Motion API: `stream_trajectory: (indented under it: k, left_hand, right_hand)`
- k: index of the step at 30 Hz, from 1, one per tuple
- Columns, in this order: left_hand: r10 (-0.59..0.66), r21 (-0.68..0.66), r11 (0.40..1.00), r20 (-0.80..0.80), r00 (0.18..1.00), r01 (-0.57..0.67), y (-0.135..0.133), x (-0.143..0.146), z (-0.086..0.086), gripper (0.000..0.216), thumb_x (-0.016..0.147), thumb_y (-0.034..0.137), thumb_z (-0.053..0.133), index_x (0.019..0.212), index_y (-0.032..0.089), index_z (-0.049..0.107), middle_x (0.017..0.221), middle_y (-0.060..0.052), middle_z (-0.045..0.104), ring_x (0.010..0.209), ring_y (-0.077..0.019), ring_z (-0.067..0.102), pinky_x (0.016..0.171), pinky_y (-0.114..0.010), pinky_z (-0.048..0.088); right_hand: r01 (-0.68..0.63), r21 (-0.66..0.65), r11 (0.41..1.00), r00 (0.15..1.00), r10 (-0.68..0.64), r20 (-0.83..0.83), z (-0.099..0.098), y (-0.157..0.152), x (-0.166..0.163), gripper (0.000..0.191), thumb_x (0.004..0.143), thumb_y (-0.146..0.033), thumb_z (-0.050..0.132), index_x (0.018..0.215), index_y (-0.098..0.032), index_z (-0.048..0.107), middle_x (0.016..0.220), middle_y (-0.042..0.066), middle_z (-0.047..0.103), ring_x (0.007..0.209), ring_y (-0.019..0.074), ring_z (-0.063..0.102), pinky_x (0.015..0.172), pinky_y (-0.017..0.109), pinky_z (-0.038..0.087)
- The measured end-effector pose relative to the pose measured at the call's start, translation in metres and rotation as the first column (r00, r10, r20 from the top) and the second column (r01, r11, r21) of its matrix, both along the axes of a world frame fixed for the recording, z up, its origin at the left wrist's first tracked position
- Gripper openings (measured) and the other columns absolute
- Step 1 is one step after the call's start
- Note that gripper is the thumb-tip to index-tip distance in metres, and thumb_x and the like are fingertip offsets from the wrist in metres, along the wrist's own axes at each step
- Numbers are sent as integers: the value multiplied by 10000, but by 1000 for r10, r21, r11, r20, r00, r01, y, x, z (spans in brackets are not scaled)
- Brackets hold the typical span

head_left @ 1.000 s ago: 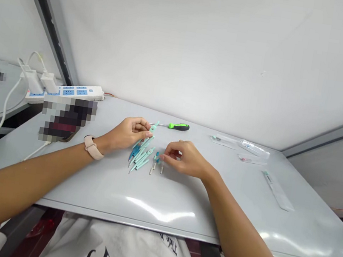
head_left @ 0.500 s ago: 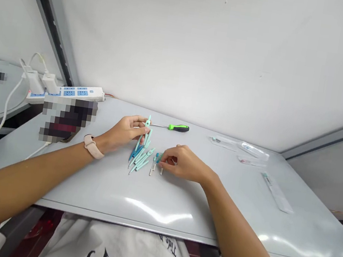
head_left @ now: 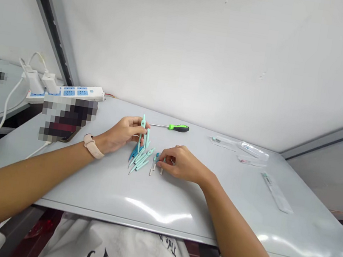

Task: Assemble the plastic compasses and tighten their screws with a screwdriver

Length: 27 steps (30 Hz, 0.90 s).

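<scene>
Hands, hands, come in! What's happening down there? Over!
Left hand holding mint-green compass upright. Right hand at small teal-tipped rods. Loose compass pieces between hands.

Head-worn view, angled forward and down

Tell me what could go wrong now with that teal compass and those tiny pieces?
The small capped pins by the right hand are tiny and lie loose on the smooth table, so they might get nudged and roll away. The teal compass, held upright in the left hand, stands just above the pile of teal compass parts, so if it slipped, it could knock them apart.
</scene>
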<state>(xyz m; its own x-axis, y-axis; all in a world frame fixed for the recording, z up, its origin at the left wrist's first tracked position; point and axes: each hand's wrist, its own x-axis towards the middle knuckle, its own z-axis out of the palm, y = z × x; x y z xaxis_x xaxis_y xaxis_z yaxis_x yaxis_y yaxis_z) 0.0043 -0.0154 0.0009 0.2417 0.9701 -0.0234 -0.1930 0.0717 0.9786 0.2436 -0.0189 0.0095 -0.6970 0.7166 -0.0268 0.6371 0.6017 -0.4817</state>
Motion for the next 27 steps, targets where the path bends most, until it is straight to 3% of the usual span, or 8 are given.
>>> stream_trajectory:
  k: [4,8,12,15,27]
  left_hand:
    - [-5,-9,1000,-2,1000,5,0,0,0,127,749,186,724,815,155,620,755,12,610,577,-119,620,611,-301,551]
    - [-4,-19,1000,10,1000,4,0,0,0,129,745,168,711,806,158,597,729,7,627,572,-144,643,610,-327,572]
    - [-32,-37,999,15,999,33,-1,0,1,139,749,161,707,800,167,578,684,-2,648,590,-175,681,641,-354,592]
    - [-58,-40,997,17,998,58,-2,0,2,152,749,159,712,793,169,567,672,-13,668,608,-188,701,657,-355,596]
    - [-49,-28,998,28,998,50,-2,0,-1,184,748,172,734,803,172,558,681,-22,691,630,-202,722,687,-378,612]
  right_hand:
    - [-4,-29,1000,1000,3,-21,2,0,2,97,878,-229,690,821,-194,760,645,-11,653,586,124,521,620,276,414]
    - [32,-13,999,972,-34,-231,3,0,1,123,879,-226,673,769,-198,720,679,-4,681,611,127,543,616,276,429]
    - [143,29,989,847,-107,-521,-2,-5,-6,117,904,-271,672,819,-210,724,723,6,726,644,139,586,641,294,452]
    - [180,4,984,763,-137,-632,-8,-10,-15,98,897,-285,690,841,-217,733,744,14,753,677,154,622,664,312,472]
    - [203,-150,968,806,-252,-536,-18,-10,-22,114,847,-318,726,872,-206,727,778,21,770,683,160,656,651,302,470]
